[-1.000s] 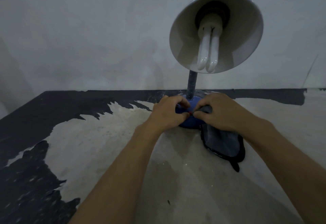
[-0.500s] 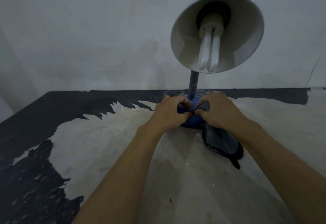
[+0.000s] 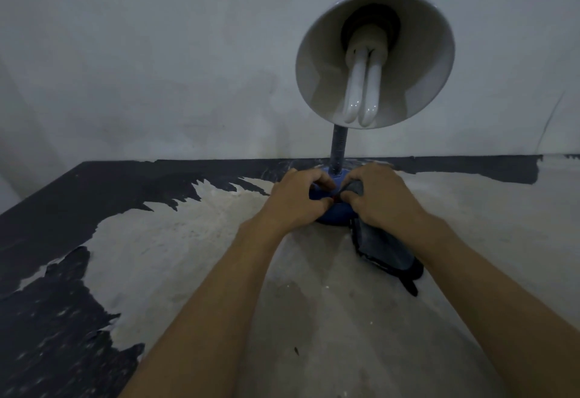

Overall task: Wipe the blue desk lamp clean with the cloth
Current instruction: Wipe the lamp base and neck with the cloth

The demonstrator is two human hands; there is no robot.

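Observation:
The blue desk lamp (image 3: pixel 375 55) stands at the back of the table, its white-lined shade tilted toward me with a twin-tube bulb inside. Its round blue base (image 3: pixel 334 217) sits between my hands. My left hand (image 3: pixel 296 198) curls round the left side of the base. My right hand (image 3: pixel 381 196) grips a dark grey cloth (image 3: pixel 381 245) and presses it against the right side of the base. The rest of the cloth trails onto the table under my right wrist. A small red spot shows between my fingertips.
The table (image 3: pixel 194 240) has worn pale patches and peeling black paint. A bare whitish wall (image 3: pixel 157 52) rises right behind the lamp. The table's left edge runs diagonally at the far left.
Both hands stay on the lamp base; my right hand with the cloth has shifted slightly up and over the base. The lamp has not moved.

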